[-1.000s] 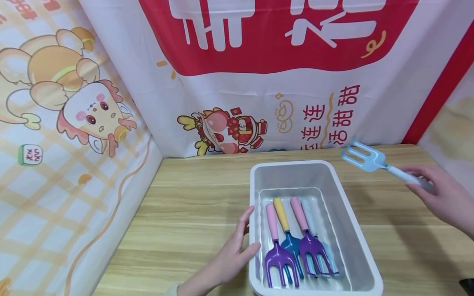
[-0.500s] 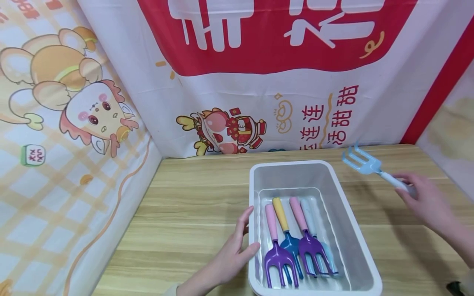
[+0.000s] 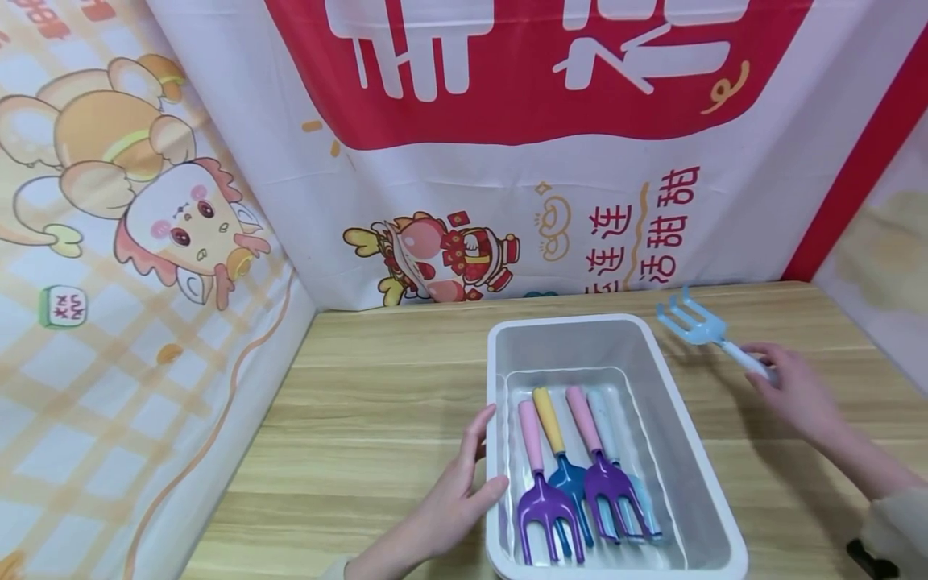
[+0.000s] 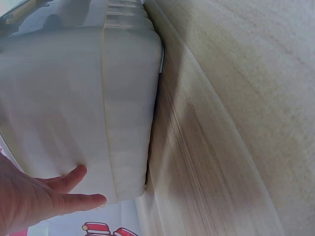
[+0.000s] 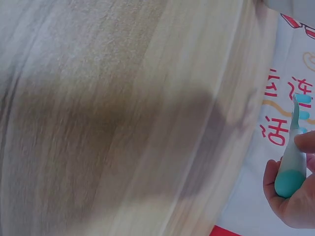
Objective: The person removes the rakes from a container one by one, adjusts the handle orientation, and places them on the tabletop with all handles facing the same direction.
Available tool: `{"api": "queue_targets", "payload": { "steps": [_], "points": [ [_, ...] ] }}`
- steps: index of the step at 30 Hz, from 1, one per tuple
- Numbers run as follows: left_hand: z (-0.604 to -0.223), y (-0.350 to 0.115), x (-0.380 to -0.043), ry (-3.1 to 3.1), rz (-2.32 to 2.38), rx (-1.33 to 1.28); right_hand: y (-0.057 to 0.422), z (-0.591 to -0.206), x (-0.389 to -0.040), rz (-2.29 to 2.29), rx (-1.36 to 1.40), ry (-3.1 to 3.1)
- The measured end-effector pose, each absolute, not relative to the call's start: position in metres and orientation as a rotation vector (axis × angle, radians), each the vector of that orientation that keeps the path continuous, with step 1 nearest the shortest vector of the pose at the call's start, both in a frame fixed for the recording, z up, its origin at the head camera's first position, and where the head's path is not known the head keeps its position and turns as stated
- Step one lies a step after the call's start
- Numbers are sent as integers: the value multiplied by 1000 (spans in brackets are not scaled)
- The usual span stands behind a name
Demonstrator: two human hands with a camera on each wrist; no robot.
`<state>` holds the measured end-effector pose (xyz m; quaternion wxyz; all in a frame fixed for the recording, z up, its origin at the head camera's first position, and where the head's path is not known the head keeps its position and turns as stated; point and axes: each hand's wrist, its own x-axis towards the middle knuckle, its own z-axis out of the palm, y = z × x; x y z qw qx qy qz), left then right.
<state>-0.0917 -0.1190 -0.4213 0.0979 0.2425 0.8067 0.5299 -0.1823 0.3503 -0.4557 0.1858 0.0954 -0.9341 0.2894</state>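
Note:
My left hand [image 3: 457, 491] holds the left wall of a light grey plastic bin [image 3: 685, 419], thumb over the rim. Its fingers [image 4: 81, 199] lie along the outside in the left wrist view. Inside are small garden hand forks: two purple forks [image 3: 545, 503] with pink handles, a dark blue fork [image 3: 569, 477] with a yellow handle, and a light blue fork [image 3: 605, 419] partly covered. To the right of the bin, my right hand [image 3: 793, 395] grips a light blue garden fork [image 3: 703, 329] by its white, teal-ended handle [image 5: 294, 164], tines pointing up and left above the table.
The wood-grain table [image 3: 377, 403] runs back to a printed white and red cloth [image 3: 522, 113]. Another printed cloth [image 3: 145, 387] hangs along the left side. A small black object [image 3: 870, 560] lies by the right sleeve [image 3: 899, 524].
My right hand has moved left toward the bin and a little lower, carrying the light blue garden fork. The left hand, the bin and the forks in it have stayed put.

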Motion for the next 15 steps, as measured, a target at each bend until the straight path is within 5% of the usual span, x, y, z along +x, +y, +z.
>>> {"api": "queue_targets", "payload": {
  "steps": [15],
  "points": [
    [-421,-120,-91,2392,1561,712,346,-473,-200,910,144,-2754]
  ]
}}
